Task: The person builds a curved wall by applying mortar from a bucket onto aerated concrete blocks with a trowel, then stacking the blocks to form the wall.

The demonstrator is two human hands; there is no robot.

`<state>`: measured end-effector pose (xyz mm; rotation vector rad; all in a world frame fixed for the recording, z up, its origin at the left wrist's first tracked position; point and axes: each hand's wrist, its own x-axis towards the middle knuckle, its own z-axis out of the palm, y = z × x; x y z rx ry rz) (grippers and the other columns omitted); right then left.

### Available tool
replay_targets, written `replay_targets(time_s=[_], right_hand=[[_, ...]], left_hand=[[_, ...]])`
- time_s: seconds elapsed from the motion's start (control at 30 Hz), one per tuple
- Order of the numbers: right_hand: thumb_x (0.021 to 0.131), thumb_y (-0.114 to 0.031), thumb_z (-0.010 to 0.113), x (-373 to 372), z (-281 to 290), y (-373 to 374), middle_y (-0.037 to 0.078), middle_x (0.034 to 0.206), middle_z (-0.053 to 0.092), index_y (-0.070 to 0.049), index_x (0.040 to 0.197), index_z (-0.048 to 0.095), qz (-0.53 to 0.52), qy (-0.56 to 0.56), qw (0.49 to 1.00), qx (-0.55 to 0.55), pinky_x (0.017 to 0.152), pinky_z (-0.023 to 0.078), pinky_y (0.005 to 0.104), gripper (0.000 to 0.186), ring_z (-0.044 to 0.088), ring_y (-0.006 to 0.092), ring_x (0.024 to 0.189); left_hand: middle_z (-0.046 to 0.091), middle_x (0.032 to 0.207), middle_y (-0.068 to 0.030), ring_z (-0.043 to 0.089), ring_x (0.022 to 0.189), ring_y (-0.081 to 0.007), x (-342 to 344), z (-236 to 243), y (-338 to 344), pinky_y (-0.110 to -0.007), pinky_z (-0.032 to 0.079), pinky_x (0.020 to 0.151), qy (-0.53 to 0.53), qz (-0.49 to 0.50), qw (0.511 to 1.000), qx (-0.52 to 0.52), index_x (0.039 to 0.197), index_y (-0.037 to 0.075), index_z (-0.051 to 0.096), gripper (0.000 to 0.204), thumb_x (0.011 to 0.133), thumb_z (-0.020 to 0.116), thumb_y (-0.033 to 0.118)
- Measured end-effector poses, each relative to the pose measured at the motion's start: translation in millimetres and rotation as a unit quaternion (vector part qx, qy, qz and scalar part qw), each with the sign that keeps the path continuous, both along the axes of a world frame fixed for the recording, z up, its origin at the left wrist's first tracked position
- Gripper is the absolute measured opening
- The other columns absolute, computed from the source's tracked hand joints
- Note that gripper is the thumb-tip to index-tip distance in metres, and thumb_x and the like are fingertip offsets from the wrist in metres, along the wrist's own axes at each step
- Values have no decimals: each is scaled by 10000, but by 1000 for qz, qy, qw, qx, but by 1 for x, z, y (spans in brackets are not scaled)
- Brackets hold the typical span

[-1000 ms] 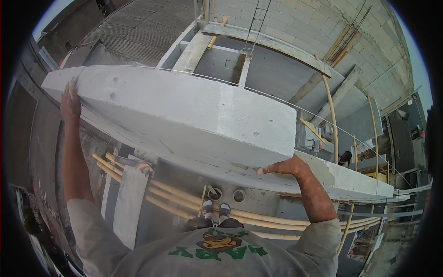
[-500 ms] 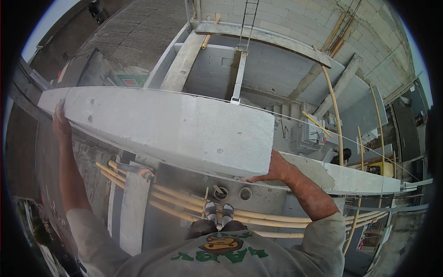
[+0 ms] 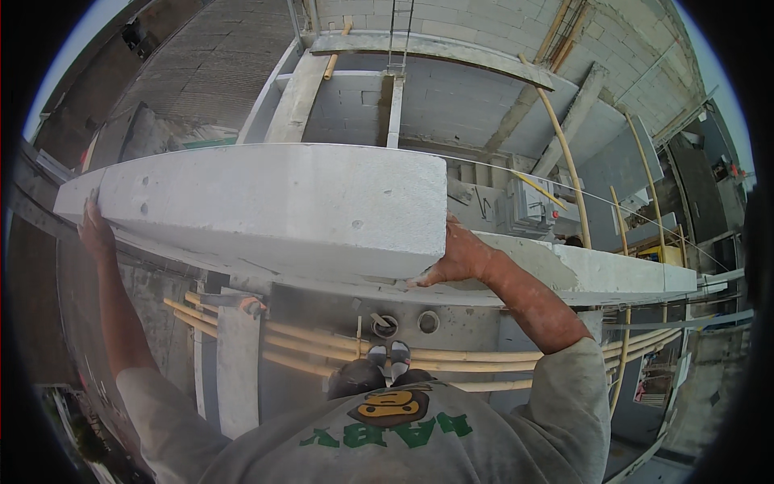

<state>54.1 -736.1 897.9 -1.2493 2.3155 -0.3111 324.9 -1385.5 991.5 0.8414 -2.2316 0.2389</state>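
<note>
White aerated-concrete block (image 3: 282,194) is lying lengthwise along the top of the wall (image 3: 637,277). Person's right hand (image 3: 463,256) is gripping its right end; left hand (image 3: 97,232) is touching near its left end, cannot tell whether gripping. Bamboo poles (image 3: 476,355) are running below.

Both arms reach forward and apart, the elbows bent outward. On the left, the left forearm (image 3: 125,319) rises almost straight toward the far side, its wrist nearly in line with the left hand (image 3: 97,230), whose fingers (image 3: 91,203) point far and lie close together. On the right, the right forearm (image 3: 532,302) slants far and leftward to the right hand (image 3: 468,256), which is bent in a gripping curve: its thumb (image 3: 429,278) stretches left on the near side, while the other fingertips are hidden. The feet (image 3: 389,357) stand side by side.
</note>
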Motion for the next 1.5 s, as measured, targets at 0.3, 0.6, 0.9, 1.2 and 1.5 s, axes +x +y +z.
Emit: replay_targets(time_s=[0.3, 0.6, 0.9, 1.2, 1.5], right_hand=[[419, -707, 792, 26, 17, 2, 281, 1428, 302, 14, 1438, 166, -83, -57, 992, -69, 1168, 103, 499, 1396, 195, 426, 1381], [574, -545, 814, 50, -21, -12, 213, 1460, 246, -15, 1445, 211, -86, 105, 990, -40, 1168, 17, 518, 1184, 163, 326, 1404], [622, -386, 815, 59, -13, -15, 216, 1460, 257, -97, 1396, 389, -129, 43, 987, -83, 1168, 24, 516, 930, 174, 358, 1386], [646, -371, 795, 64, -14, -18, 225, 1469, 237, -79, 1388, 401, -144, 24, 986, -82, 1178, 37, 474, 889, 155, 371, 1388], [676, -433, 776, 67, -8, -16, 224, 1469, 235, -76, 1406, 366, -143, 84, 986, -17, 1173, 72, 489, 910, 186, 353, 1385]], left_hand=[[509, 1347, -130, 403, 1309, -302, -9, 10, 13, -369, 275, 1086, 64, -81, 994, 47, 1297, 106, 538, 523, 969, 233, 375], [506, 1352, -119, 383, 1327, -288, -12, 10, 30, -355, 275, 1084, 107, -75, 988, 82, 1278, 107, 557, 523, 967, 248, 391], [535, 1324, -118, 422, 1298, -289, -12, 5, 25, -352, 294, 1076, 97, -84, 991, 39, 1263, 88, 569, 490, 980, 265, 349], [542, 1311, -127, 435, 1282, -299, -4, 9, 18, -360, 310, 1066, 82, -81, 993, 27, 1257, 84, 575, 486, 979, 275, 348], [509, 1363, -52, 416, 1305, -263, -11, 0, 13, -517, 201, 1100, 18, -11, 1000, -23, 1298, 193, 550, 490, 974, 247, 400]])
